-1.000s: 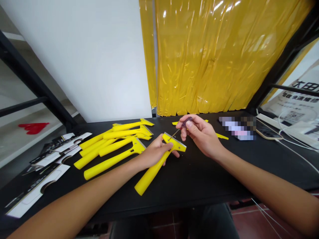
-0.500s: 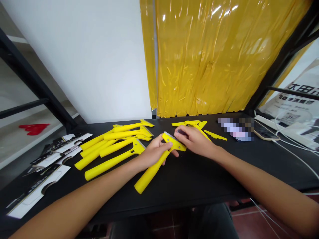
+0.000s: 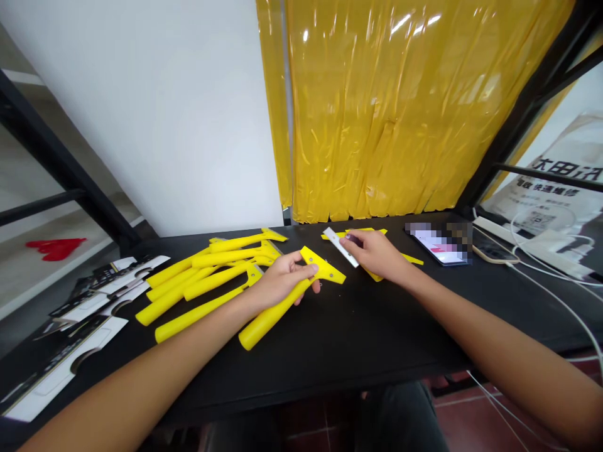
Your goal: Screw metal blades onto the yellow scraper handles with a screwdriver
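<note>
My left hand (image 3: 287, 276) is closed around the neck of a yellow scraper (image 3: 277, 314), whose wide head with two screws points to the right. Just to the right, my right hand (image 3: 370, 248) pinches a thin silvery blade strip (image 3: 342, 247), held apart from the scraper head. Several other yellow scrapers (image 3: 188, 289) lie in a loose pile left of my left hand. More yellow pieces (image 3: 377, 275) lie under and behind my right hand, partly hidden by it.
Black and white printed cards (image 3: 70, 364) lie at the table's left. Toward the right are a lit phone (image 3: 440, 245), a second phone (image 3: 494, 243) and white cables (image 3: 560, 295). A white panel (image 3: 164, 113) and yellow plastic curtain (image 3: 377, 113) stand behind the black table (image 3: 358, 345).
The blade strip has come away from the scraper head in my right hand, which has moved slightly right. The scraper in my left hand has shifted a little left.
</note>
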Action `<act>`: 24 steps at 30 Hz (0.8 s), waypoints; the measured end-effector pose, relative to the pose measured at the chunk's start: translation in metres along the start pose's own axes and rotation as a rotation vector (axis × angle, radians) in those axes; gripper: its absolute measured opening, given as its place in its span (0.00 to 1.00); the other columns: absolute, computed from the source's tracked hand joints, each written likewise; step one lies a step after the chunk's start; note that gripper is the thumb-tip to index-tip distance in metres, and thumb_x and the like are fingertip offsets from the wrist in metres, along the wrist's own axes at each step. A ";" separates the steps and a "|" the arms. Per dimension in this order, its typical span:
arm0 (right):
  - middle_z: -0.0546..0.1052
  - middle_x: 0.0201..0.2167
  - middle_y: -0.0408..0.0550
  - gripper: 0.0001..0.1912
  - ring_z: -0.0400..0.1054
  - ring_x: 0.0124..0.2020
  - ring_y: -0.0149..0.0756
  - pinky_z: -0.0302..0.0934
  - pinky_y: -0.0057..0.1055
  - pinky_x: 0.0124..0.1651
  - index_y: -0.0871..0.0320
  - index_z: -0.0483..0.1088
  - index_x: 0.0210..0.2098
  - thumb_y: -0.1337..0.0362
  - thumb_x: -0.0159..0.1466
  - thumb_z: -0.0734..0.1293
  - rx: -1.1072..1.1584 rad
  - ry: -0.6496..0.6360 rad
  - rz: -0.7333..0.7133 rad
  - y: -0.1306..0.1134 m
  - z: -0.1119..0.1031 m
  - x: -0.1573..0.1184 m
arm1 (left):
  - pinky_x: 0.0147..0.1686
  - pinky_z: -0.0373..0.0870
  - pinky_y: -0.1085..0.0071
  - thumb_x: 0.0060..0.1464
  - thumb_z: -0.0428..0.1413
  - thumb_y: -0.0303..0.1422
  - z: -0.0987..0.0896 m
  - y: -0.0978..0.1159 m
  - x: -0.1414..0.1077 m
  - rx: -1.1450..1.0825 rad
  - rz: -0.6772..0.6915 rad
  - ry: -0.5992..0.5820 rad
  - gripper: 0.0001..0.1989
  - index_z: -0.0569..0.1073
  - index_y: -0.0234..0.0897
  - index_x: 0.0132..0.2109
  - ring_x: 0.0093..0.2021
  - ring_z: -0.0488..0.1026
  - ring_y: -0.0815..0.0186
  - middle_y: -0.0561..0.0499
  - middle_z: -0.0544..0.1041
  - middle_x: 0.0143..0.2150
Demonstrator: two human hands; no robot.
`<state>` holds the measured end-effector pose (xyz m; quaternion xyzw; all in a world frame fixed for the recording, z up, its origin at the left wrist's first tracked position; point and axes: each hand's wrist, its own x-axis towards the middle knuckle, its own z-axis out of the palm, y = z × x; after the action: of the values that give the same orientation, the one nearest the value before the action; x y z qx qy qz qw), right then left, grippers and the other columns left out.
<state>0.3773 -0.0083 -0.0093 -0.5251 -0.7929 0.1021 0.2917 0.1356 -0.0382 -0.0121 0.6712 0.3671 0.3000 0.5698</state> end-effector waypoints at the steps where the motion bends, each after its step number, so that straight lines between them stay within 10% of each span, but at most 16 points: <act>1: 0.75 0.26 0.47 0.19 0.67 0.29 0.37 0.53 0.32 0.31 0.56 0.70 0.29 0.53 0.70 0.59 -0.104 0.009 0.037 0.004 -0.001 0.002 | 0.16 0.61 0.75 0.63 0.56 0.41 -0.001 -0.001 0.001 0.001 -0.008 0.018 0.14 0.68 0.34 0.47 0.16 0.67 0.73 0.49 0.79 0.31; 16: 0.83 0.38 0.59 0.18 0.78 0.40 0.53 0.64 0.39 0.35 0.57 0.80 0.43 0.55 0.69 0.60 -0.607 -0.042 0.161 0.022 0.017 0.009 | 0.21 0.65 0.73 0.60 0.61 0.42 -0.004 0.009 -0.001 -0.046 -0.055 0.143 0.16 0.75 0.32 0.46 0.20 0.68 0.72 0.47 0.80 0.33; 24: 0.83 0.37 0.47 0.14 0.75 0.35 0.39 0.64 0.34 0.38 0.55 0.78 0.44 0.56 0.70 0.63 -0.023 0.237 -0.094 0.005 0.007 0.004 | 0.30 0.69 0.71 0.63 0.57 0.41 -0.011 0.019 -0.006 0.061 0.141 0.142 0.13 0.75 0.34 0.43 0.27 0.71 0.71 0.48 0.78 0.36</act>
<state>0.3764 -0.0016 -0.0158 -0.4993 -0.7776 0.0164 0.3817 0.1257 -0.0389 0.0090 0.6894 0.3674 0.3751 0.4991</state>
